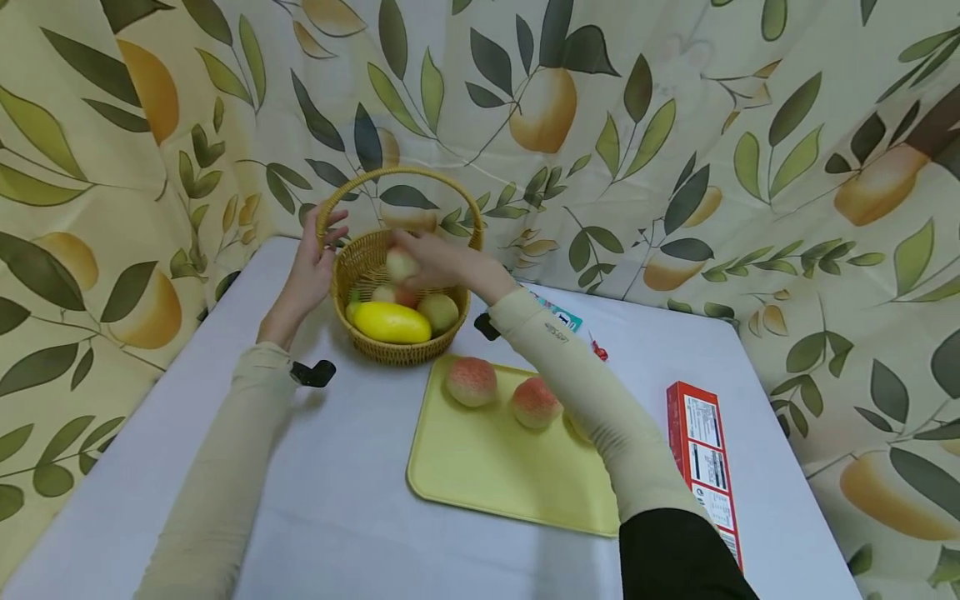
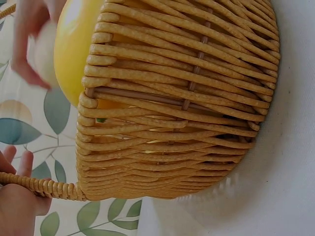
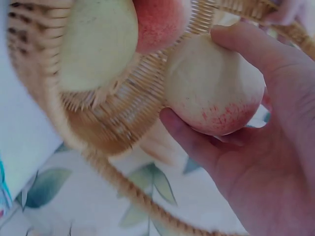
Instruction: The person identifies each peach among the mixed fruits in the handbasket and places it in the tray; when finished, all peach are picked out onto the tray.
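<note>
A wicker basket with a tall hoop handle stands on the table. My left hand holds the left side of that handle, fingers behind it. Over the basket, my right hand grips a pale peach with a red blush between thumb and fingers. Inside the basket lie a long smooth yellow fruit, a round greenish fruit and a red-tinted peach. The left wrist view shows the basket's woven side, with the yellow fruit bulging over the rim.
In front of the basket lies a yellow tray bearing two pink peaches and a yellow thing partly hidden by my right arm. A red box lies to the right. Behind that arm are a teal packet and a small red item.
</note>
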The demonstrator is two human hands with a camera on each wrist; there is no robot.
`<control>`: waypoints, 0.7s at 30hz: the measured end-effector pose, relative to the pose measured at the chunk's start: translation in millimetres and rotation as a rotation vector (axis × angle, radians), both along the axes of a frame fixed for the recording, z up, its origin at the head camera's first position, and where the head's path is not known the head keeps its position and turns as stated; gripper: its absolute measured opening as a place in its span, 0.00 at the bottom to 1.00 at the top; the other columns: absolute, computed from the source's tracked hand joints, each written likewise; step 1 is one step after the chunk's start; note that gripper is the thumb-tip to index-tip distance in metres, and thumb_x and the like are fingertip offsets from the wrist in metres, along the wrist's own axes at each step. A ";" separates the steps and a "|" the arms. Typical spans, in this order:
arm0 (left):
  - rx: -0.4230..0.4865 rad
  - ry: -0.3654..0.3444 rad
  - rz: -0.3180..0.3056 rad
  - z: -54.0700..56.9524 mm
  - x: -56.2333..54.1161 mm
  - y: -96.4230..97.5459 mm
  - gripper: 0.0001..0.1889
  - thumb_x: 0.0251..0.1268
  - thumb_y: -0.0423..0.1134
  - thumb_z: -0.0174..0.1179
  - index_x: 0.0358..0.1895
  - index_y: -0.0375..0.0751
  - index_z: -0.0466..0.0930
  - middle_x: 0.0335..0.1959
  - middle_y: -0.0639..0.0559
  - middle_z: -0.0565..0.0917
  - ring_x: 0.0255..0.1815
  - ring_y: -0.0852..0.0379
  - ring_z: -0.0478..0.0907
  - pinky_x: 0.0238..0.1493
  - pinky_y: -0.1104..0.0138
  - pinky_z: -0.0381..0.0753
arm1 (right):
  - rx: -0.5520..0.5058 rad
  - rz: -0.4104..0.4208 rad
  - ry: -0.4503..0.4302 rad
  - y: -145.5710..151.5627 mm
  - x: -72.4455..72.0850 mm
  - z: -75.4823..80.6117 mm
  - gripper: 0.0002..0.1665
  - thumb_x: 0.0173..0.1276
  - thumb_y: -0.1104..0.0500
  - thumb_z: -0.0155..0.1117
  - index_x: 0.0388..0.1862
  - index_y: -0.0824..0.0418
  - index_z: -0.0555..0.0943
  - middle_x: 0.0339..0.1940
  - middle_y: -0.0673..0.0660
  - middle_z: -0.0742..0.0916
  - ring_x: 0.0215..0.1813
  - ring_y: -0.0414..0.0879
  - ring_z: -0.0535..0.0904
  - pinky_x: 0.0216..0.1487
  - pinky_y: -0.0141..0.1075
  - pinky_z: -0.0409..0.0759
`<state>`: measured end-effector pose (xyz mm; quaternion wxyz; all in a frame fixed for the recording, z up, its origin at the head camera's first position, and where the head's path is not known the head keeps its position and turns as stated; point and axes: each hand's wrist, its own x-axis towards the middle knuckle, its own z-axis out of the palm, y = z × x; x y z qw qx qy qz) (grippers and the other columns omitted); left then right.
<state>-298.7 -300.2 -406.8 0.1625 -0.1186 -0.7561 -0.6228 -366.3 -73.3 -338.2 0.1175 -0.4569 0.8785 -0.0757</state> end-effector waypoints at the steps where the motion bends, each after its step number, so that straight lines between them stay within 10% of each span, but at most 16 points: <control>1: 0.003 -0.001 0.001 0.4 -0.2 0.1 0.37 0.72 0.17 0.30 0.80 0.51 0.49 0.80 0.41 0.60 0.79 0.37 0.62 0.80 0.38 0.54 | -0.001 -0.008 -0.007 6.4 4.3 4.2 0.38 0.72 0.50 0.66 0.74 0.54 0.61 0.65 0.60 0.80 0.64 0.54 0.75 0.67 0.45 0.74; 21: -0.014 0.001 0.002 3.9 3.5 4.5 0.36 0.71 0.17 0.30 0.80 0.48 0.47 0.80 0.38 0.59 0.79 0.34 0.61 0.80 0.39 0.53 | -0.058 -0.023 -0.108 109.2 100.4 30.4 0.37 0.62 0.47 0.74 0.67 0.49 0.68 0.57 0.57 0.75 0.53 0.50 0.77 0.53 0.41 0.80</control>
